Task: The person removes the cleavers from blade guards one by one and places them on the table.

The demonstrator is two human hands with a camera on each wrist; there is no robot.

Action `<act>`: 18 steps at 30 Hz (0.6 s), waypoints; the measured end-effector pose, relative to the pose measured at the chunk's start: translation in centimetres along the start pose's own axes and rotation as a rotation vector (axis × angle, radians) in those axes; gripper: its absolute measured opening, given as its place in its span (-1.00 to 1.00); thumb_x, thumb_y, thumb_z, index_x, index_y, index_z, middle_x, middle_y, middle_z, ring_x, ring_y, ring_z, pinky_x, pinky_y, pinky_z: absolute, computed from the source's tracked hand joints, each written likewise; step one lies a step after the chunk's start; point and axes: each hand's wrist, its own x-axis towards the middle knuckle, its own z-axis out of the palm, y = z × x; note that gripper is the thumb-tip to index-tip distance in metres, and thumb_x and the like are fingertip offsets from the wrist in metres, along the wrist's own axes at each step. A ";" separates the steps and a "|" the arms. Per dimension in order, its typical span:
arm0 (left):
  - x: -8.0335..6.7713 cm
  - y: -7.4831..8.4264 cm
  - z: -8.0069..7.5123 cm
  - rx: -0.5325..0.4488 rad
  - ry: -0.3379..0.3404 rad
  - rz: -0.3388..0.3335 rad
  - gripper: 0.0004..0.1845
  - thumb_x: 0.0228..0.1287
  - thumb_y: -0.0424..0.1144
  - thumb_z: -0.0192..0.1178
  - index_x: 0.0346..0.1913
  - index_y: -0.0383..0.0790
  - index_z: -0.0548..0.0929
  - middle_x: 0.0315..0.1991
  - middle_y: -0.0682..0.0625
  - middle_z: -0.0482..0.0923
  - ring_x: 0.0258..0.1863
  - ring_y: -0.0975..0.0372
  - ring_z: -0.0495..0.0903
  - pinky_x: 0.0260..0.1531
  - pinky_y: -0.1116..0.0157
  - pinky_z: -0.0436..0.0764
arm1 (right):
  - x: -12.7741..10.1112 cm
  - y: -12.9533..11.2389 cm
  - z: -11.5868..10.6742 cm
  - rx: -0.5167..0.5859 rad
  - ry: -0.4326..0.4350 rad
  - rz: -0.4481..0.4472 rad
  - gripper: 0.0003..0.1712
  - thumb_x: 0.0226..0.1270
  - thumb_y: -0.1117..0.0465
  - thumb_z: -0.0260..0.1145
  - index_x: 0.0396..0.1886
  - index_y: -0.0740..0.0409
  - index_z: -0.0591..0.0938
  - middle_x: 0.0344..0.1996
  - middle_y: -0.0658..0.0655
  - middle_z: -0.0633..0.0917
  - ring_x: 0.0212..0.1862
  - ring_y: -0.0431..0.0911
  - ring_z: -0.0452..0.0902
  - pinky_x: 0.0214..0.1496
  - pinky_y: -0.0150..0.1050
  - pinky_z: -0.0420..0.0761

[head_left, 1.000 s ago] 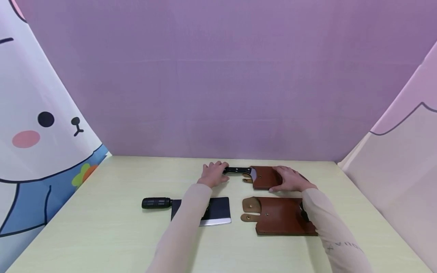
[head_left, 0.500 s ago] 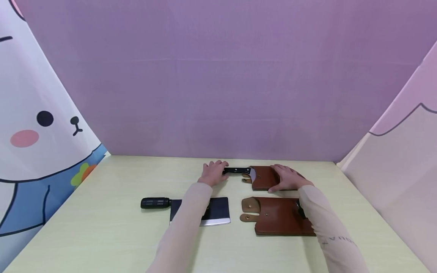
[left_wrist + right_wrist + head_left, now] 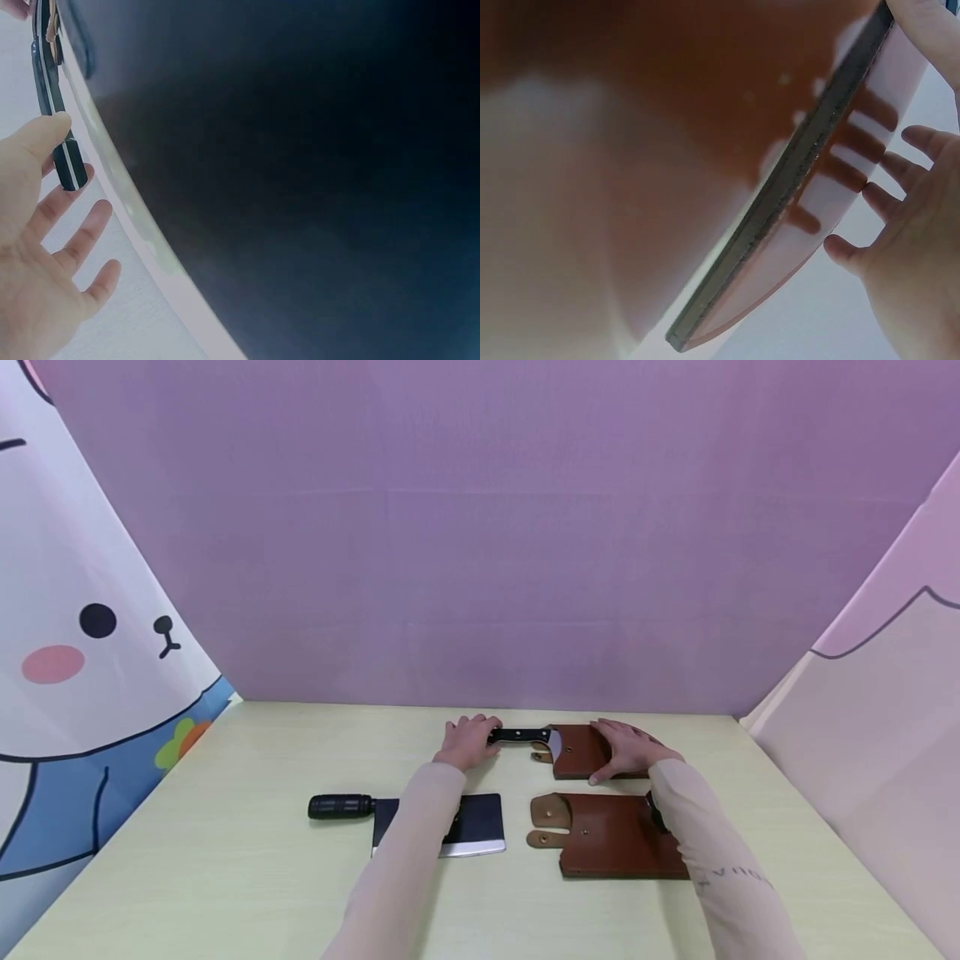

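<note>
On the pale yellow table (image 3: 225, 860), the left hand (image 3: 468, 742) rests at the black handle of a small knife (image 3: 519, 736), with the thumb touching the handle and the other fingers spread and relaxed, as the left wrist view shows. The blade of this knife sits inside a brown leather sheath (image 3: 577, 750) at the far side of the table. The right hand (image 3: 626, 750) lies flat on this sheath, its fingers mostly straight, pressing it down. Nearer to the person, a cleaver (image 3: 442, 822) with a black handle lies partly under the left forearm, and a second, larger leather sheath (image 3: 607, 843) lies just to the right of it.
</note>
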 end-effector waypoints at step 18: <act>0.4 -0.2 0.3 0.001 0.004 0.021 -0.58 0.24 -0.03 0.14 0.18 0.14 0.45 0.16 0.02 0.44 0.10 -0.01 0.40 0.09 -0.08 0.28 | 0.7 0.1 -0.3 0.017 -0.041 0.003 0.29 -0.31 -0.26 0.50 0.39 0.14 0.09 0.32 0.33 0.20 0.30 0.25 0.12 0.21 0.25 0.19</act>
